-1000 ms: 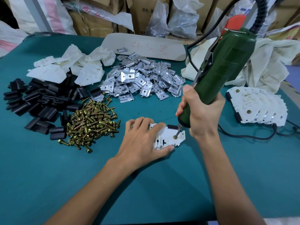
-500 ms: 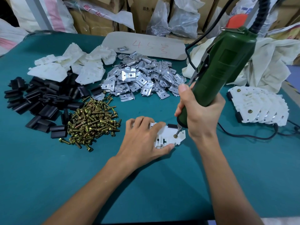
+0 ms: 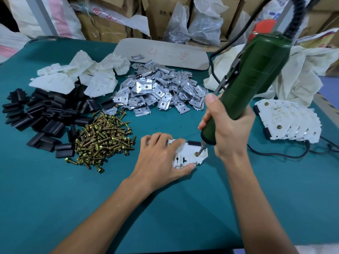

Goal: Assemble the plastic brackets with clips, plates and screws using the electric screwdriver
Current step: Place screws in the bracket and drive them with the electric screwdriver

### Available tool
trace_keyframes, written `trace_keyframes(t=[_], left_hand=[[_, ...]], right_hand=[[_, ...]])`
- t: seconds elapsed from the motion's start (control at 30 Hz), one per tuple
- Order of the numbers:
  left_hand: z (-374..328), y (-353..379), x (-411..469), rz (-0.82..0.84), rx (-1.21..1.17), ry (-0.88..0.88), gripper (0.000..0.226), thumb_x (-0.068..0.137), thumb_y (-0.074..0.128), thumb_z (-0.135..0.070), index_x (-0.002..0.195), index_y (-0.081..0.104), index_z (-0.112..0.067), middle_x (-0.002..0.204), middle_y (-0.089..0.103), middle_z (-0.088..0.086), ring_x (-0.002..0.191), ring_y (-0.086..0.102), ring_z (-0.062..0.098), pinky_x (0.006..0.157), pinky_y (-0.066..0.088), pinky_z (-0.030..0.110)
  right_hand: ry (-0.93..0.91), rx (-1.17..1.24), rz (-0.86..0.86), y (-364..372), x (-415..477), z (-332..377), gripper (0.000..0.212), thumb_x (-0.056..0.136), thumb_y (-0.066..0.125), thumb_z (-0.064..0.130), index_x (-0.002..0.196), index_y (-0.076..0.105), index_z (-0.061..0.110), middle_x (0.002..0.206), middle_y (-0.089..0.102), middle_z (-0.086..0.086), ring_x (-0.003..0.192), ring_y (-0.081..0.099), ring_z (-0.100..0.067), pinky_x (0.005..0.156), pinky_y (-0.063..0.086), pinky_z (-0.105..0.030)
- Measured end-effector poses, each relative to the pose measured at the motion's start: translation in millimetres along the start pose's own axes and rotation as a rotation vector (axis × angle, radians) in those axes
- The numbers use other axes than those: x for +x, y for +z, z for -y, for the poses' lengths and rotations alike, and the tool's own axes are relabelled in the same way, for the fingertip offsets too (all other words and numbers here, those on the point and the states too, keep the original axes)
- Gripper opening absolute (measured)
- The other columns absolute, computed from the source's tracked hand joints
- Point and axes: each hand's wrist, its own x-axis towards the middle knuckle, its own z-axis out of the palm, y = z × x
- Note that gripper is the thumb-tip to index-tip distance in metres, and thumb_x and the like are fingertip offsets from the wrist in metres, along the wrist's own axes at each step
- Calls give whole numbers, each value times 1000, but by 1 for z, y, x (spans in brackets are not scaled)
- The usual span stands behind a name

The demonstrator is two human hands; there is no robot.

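Firmly, right hand [image 3: 231, 133] clasps the screwdriver [image 3: 256, 70]; left hand [image 3: 159, 158] seemingly pinches the bracket [image 3: 189, 152].

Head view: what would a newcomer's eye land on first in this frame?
The green electric screwdriver looms at right, gripped by the right hand, its bit on a screw in the white bracket that the left hand holds at centre. Behind, to the left, lie heaps of brass screws, metal plates and black clips.
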Motion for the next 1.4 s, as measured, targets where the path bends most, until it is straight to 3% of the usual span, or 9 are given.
trace_keyframes(t=[0.13,0.27,0.43,0.67,0.8,0.93,1.07,1.27,1.4], left_hand=[[3,-6,-2,-63,-112,-86,71,76,42,-84,126,63,-39,107,57,-9,112,47,15,98,31,37],[5,-13,-2,-127,-364,-159,69,74,48,-80,126,64,-38,111,58,-12,110,46,13,98,32,36],[6,-21,-2,-163,-651,-217,60,73,56,-72,125,64,-42,114,58,-24,112,46,1,98,39,31],[8,-23,-3,-138,-797,-225,52,75,57,-70,121,64,-48,111,61,-25,113,51,3,91,40,25],[9,-23,-3,-100,-892,-223,49,79,53,-74,124,58,-54,115,58,-26,117,52,4,93,41,28],[8,-21,-5,-21,-998,-203,43,86,40,-74,127,45,-65,123,49,-32,128,43,-3,100,35,24],[4,-17,-7,-40,-1000,-187,46,82,49,-78,123,43,-59,120,47,-22,121,47,8,98,38,22],[3,-19,-11,-201,-736,-21,34,83,62,-48,114,59,-34,112,48,-6,115,44,16,95,34,17],[3,-19,-11,-310,-816,155,28,82,53,-22,103,70,-17,112,54,3,114,53,23,97,39,24]], right_hand=[[132,-42,24,-29,10,16,36,80,79,41,90,64,10,68,59,-4,55,61,-23,51,53,-32],[403,-397,177,-71,4,13,32,73,74,63,89,67,36,84,56,5,69,64,-7,55,59,-33],[471,-1000,288,-97,-20,-17,38,90,54,70,96,55,32,86,65,10,84,63,-13,70,45,-36],[430,-1268,374,-96,-22,-28,44,89,50,72,83,53,28,92,54,0,85,56,-24,66,36,-36],[312,-1315,249,-96,-25,-28,53,91,62,57,129,61,21,118,47,-5,115,43,-29,93,37,-35],[58,-915,137,-70,-59,-17,22,93,67,43,110,68,30,96,61,11,84,54,-11,79,39,-19],[767,-95,339,-22,-101,-16,37,94,60,55,109,69,22,76,71,-14,62,63,-19,53,51,-27],[1067,615,161,-6,-97,-18,61,98,47,53,131,67,6,99,66,-20,82,69,-27,73,61,-39],[967,582,173,-21,-81,-10,42,97,56,23,135,64,7,123,72,-13,107,72,-27,83,59,-34]])
